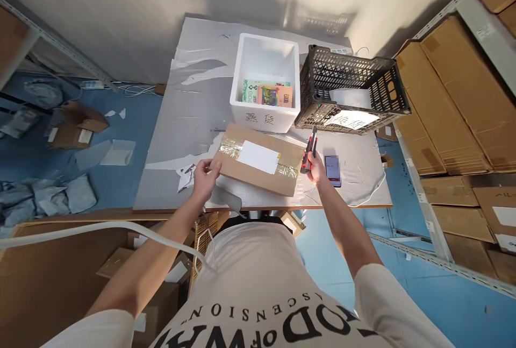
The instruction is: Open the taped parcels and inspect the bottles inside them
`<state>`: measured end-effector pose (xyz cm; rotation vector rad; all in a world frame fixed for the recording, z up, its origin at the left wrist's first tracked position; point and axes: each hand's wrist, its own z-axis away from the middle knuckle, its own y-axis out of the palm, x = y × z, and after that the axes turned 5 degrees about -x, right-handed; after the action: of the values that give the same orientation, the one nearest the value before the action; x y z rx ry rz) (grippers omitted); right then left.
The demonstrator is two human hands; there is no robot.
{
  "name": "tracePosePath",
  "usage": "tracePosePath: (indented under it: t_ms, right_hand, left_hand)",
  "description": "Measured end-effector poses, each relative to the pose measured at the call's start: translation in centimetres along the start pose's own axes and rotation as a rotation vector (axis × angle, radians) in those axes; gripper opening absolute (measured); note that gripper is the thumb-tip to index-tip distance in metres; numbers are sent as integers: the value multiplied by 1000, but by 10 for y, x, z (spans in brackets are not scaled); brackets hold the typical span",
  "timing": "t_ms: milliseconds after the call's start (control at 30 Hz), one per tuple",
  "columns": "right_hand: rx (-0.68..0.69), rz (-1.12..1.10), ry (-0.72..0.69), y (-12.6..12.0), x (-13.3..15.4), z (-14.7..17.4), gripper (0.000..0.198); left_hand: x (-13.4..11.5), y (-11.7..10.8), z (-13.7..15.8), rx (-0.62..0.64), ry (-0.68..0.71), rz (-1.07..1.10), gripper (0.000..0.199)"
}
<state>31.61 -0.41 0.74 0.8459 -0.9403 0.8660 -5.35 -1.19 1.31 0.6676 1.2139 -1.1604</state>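
Note:
A flat brown cardboard box (258,177) with clear tape and a white label (258,157) lies slightly tilted at the front of the table. My left hand (206,177) grips its left end, thumb on top and fingers underneath. At the box's right end, my right hand (315,167) is closed round a red and black utility knife (308,155), its tip pointing away from me. Just behind the box stands a white foam box (263,118) with colourful packets (274,95) inside. A phone (332,170) rests right of my right hand.
A black plastic crate (313,76) with a paper sign stands beside the foam box. Paper scraps (186,177) lie left of my left hand. Shelving with cardboard boxes (463,84) rises at the right. A white cable (100,225) crosses over my left forearm.

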Motion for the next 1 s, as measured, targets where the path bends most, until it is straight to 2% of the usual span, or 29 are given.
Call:
tracePosePath:
  t_ms: [133, 233, 333, 433, 500, 567, 667, 733, 833, 1000]
  right_hand:
    - [51, 39, -4, 22, -6, -27, 39]
    - [64, 61, -2, 31, -12, -36, 37]
    - [24, 97, -52, 29, -12, -33, 36]
    - [-40, 197, -82, 10, -6, -12, 35]
    - [-30, 298, -29, -9, -1, 11, 38]
    - [27, 364, 29, -27, 3, 35, 51]
    - [123, 389, 65, -44, 7, 62, 76]
    - [151, 413, 85, -46, 8, 70, 77]
    - [160, 423, 111, -41, 10, 73, 74]
    - [159, 385, 157, -40, 16, 70, 72]
  left_hand:
    - [18, 0, 31, -83, -60, 0, 48]
    - [27, -1, 39, -94, -84, -56, 47]
    - [25, -6, 36, -116, 24, -255, 43]
    - [8, -7, 29, -144, 262, -489, 47]
    - [-8, -1, 24, -86, 454, -603, 56]
    - [-23, 11, 21, 70, 602, -683, 63]
    - [-37, 32, 20, 328, 712, -820, 83]
    - [-40, 43, 21, 423, 746, -908, 101]
    - [-37, 52, 23, 457, 762, -967, 115]
    - [-30, 51, 26, 468, 762, -990, 121]
